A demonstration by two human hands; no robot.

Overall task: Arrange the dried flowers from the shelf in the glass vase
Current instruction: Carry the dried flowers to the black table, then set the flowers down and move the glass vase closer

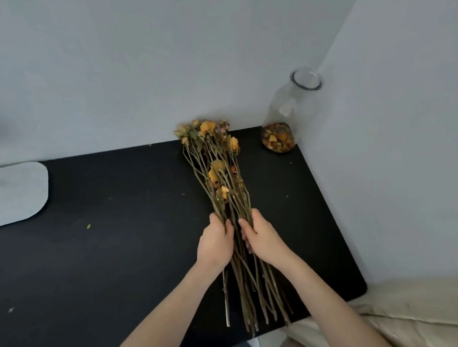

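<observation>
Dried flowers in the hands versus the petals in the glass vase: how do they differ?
The dried flowers are long-stemmed and stretch along the black table, gripped by the left hand and right hand. The petals are loose, stemless bits heaped at the bottom of the standing glass vase. Both are yellow-orange and dry.

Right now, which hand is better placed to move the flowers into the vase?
Probably right: left hand and right hand both grip the stems, but the right is nearer the glass vase.
</observation>
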